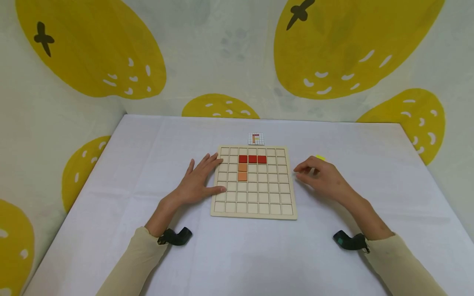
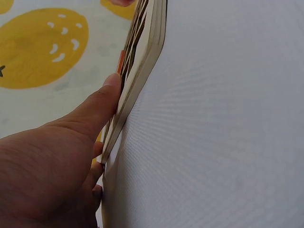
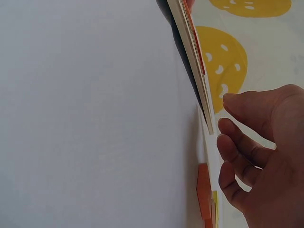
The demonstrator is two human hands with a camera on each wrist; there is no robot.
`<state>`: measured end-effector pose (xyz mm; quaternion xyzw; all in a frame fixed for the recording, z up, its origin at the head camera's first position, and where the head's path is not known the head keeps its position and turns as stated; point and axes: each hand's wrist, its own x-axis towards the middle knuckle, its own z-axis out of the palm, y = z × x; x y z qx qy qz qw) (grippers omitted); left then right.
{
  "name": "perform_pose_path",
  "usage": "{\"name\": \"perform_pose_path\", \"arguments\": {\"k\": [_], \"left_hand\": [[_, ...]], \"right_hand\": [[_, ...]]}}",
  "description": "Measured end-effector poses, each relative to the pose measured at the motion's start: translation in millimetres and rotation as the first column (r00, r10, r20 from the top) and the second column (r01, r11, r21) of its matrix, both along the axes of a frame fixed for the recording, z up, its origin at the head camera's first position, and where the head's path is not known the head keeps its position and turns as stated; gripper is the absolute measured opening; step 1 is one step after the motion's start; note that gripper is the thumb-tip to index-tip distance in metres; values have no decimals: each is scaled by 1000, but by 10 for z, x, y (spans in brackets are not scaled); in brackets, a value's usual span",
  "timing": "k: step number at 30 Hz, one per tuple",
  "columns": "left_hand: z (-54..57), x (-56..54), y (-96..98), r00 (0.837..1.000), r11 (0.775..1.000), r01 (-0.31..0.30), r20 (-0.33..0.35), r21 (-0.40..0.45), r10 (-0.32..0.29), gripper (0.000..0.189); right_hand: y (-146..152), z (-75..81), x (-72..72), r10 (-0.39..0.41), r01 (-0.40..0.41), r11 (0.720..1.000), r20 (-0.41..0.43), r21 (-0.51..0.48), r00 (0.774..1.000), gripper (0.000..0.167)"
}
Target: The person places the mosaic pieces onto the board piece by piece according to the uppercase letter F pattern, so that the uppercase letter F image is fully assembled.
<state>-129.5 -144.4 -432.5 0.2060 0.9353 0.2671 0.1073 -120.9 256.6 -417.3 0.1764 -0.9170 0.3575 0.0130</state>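
A wooden grid board (image 1: 253, 209) lies flat on the table. Three red tiles (image 1: 252, 159) form a row in its upper part, and two orange tiles (image 1: 242, 176) run downward below the leftmost one. My left hand (image 1: 196, 183) rests on the board's left edge with its fingers extended, the thumb (image 2: 102, 99) lying over the rim. Just off the board's right side, my right hand (image 1: 324, 176) hovers with loosely bent fingers. In the right wrist view, nothing shows between its thumb (image 3: 251, 109) and fingers. A small pattern card (image 1: 256, 139) lies behind the board.
Partly hidden behind the right hand is a yellow piece (image 1: 320, 157). An orange piece (image 3: 203, 190) stands out near it in the right wrist view. White cloth (image 1: 259, 255) covers the table, and a patterned curtain (image 1: 222, 53) rises behind it.
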Motion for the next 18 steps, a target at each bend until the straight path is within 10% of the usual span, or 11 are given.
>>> {"name": "perform_pose_path", "arguments": {"k": [18], "left_hand": [[14, 18, 9, 1000, 1000, 1, -7, -5, -1, 92]], "right_hand": [[291, 17, 84, -47, 43, 998, 82, 47, 996, 21]]}}
